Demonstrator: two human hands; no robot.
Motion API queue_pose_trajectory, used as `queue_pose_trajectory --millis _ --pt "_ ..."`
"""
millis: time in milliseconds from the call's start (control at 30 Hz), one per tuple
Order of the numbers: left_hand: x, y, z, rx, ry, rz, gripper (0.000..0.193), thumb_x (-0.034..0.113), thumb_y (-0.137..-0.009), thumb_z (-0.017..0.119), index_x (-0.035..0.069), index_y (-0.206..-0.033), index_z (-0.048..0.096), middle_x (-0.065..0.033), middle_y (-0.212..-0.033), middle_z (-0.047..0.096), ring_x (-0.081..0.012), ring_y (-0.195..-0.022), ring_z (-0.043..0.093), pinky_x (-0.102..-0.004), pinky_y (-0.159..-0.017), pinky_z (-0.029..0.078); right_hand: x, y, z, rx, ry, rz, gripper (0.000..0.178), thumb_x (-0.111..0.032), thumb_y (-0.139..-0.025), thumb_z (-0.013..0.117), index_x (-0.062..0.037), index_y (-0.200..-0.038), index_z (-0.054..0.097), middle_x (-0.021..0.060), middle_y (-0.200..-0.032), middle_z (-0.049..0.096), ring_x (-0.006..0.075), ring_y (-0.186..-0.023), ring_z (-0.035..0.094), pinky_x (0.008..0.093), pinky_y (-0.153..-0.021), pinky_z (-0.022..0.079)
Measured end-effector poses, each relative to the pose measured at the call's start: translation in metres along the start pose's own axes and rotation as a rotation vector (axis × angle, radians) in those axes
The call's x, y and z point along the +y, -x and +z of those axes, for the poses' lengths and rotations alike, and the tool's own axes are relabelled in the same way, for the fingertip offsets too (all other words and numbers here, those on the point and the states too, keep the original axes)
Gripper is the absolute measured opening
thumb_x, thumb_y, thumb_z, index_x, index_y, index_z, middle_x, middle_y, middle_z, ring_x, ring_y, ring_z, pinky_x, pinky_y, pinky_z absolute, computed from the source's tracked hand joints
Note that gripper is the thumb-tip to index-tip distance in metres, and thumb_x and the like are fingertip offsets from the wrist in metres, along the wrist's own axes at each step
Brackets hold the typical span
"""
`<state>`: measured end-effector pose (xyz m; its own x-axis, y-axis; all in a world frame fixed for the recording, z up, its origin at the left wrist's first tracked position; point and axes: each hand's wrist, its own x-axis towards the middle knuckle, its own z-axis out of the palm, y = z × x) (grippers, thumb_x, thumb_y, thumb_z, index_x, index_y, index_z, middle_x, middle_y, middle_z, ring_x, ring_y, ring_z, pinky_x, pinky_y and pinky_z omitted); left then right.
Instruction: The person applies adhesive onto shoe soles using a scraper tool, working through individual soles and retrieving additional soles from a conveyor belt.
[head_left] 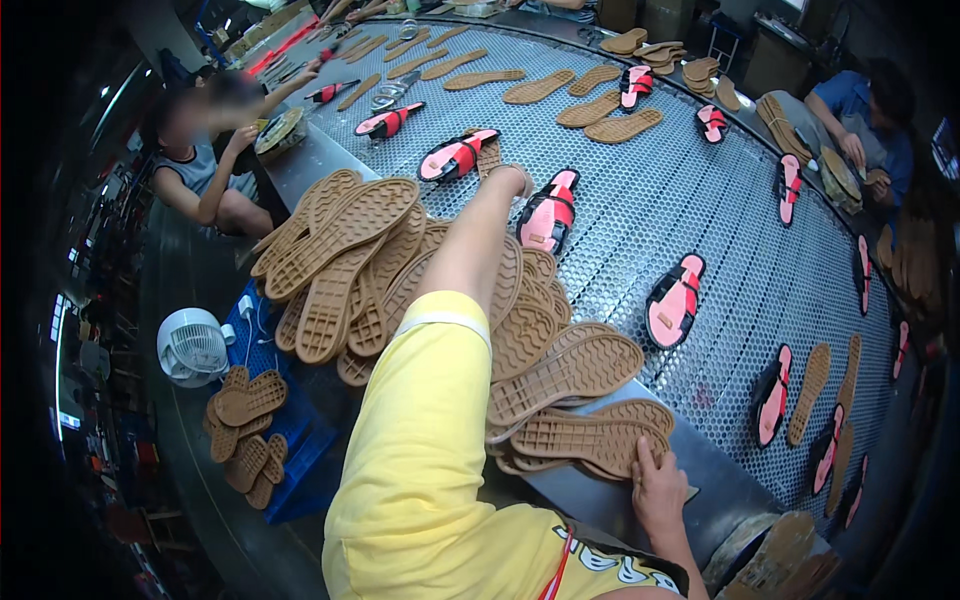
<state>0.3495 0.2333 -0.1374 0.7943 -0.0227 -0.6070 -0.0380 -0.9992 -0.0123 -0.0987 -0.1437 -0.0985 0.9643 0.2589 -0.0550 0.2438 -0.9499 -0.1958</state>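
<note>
My left arm, in a yellow sleeve, stretches out over the grated table. The left hand (510, 181) is closed at the end of a brown shoe sole (488, 156), most of its fingers hidden from me. Close by on either side are a sandal with red and black straps and pink insole (458, 156) and another such sandal (547, 215). At the near edge, my right hand (660, 490) grips the toe end of a brown sole (575, 440) on a small stack, thumb on top. A large heap of brown soles (345, 235) lies under and beside my left arm.
More sandals (674, 300) and soles (610, 126) are spread over the grated round table (620, 220). A white fan (193, 347) and a blue crate (300, 470) bearing soles stand at left. One person (215, 150) sits at left, another (870, 130) at right.
</note>
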Motion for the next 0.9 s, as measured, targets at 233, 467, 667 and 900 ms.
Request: queue_pose_trajectory --millis 233,467,667,900 --pt "0.033 -0.035 0.023 0.257 0.467 -0.566 0.068 0.03 -0.08 0.059 0.008 -0.138 0.033 -0.0271 -0.143 0.022 -0.0476 -0.127 0.031 -0.0573 -0.097 0.032 0.01 -0.006 0.007 -0.084 0.034 0.028 0.047 -0.016 -0.078 0.063 -0.0119 -0.124 0.054 0.013 -0.083 0.046 0.0288 -0.063 0.05 0.0393 -0.056 0.037" --pt "-0.026 0.021 0.027 0.286 0.369 -0.51 0.058 0.033 -0.085 0.055 0.005 -0.133 0.041 -0.0208 -0.133 0.042 -0.036 -0.12 0.044 -0.0462 -0.091 0.044 0.001 -0.006 0.006 -0.113 -0.036 -0.063 0.05 -0.014 -0.078 0.062 -0.0107 -0.127 0.051 0.0122 -0.08 0.043 0.0283 -0.063 0.048 0.0383 -0.056 0.035" --pt "-0.035 -0.004 0.04 0.438 0.395 -0.533 0.043 0.025 -0.083 0.055 0.002 -0.12 0.054 -0.0218 -0.126 0.049 -0.0332 -0.113 0.051 -0.0432 -0.086 0.048 -0.001 -0.008 0.01 -0.091 -0.058 -0.069 0.051 -0.012 -0.078 0.062 -0.01 -0.127 0.051 0.013 -0.08 0.042 0.0288 -0.063 0.047 0.0384 -0.057 0.035" --pt "-0.022 -0.005 0.03 0.478 1.559 -0.036 0.087 0.012 -0.057 0.082 -0.001 -0.131 0.038 -0.0199 -0.112 0.057 -0.0278 -0.086 0.063 -0.0384 -0.065 0.054 -0.003 -0.007 0.016 -0.077 -0.017 -0.095 0.05 -0.012 -0.078 0.061 -0.0074 -0.127 0.05 0.0133 -0.08 0.042 0.0292 -0.062 0.046 0.0387 -0.056 0.035"
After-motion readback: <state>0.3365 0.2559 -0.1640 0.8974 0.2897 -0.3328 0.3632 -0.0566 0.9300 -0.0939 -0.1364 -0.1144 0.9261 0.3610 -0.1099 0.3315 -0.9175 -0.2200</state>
